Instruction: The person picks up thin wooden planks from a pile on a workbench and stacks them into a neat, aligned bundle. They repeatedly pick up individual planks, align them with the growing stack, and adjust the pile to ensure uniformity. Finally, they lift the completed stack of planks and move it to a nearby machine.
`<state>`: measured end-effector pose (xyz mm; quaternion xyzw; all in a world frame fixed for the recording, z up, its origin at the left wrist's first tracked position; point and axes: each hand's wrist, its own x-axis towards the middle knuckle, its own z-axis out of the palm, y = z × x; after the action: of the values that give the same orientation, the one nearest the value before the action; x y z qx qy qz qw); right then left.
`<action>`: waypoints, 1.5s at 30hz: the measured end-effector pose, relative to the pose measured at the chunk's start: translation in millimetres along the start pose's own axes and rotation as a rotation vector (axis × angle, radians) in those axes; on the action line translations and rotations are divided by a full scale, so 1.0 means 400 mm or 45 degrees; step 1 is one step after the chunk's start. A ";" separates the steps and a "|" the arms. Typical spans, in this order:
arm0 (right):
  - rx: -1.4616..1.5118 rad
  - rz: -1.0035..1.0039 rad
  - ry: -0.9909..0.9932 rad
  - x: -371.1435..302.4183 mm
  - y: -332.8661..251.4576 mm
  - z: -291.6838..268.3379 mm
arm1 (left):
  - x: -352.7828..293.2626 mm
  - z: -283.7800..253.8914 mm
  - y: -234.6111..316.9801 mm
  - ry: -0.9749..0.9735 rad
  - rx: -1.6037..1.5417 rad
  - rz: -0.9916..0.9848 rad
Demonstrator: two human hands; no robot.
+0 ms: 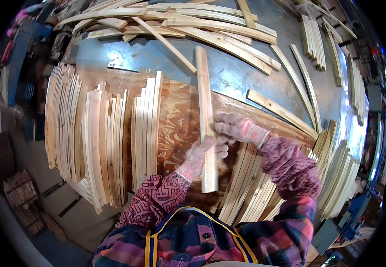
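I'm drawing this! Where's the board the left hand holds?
The board is mid-picture in the head view, over brown plywood, its lower part in the left hand, the right hand just to its right.

The left hand (pixel 195 155) — in a pale, stained glove — grips a long wooden board (pixel 205 98) near its lower end, fingers past the right edge. The right hand (pixel 237 127), gloved too, is at that edge just above; whether it touches the wood is unclear. Under them lies a worn brown panel (pixel 175 113), with 1 row of strips (pixel 146 129) left of the board and a stack (pixel 242 175) to the right. Beyond — loose lumber (pixel 222 22) heaped across a shiny metal surface (pixel 237 82).
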<state>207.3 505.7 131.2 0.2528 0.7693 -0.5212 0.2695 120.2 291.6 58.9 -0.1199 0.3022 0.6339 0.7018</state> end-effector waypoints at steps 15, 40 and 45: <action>-0.357 -0.065 1.129 0.519 -0.128 -0.264 | -0.164 -0.252 0.035 0.536 2.066 0.526; 0.049 0.212 1.150 0.094 0.158 0.022 | -0.237 -0.180 0.051 0.935 2.245 0.919; -0.501 0.597 1.121 0.281 0.106 -0.110 | -0.314 -0.270 0.028 1.103 2.936 0.917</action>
<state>147.3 573.3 40.4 0.5572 0.8156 -0.1377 0.0728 78.3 131.4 48.5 0.4467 0.8913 0.0696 0.0342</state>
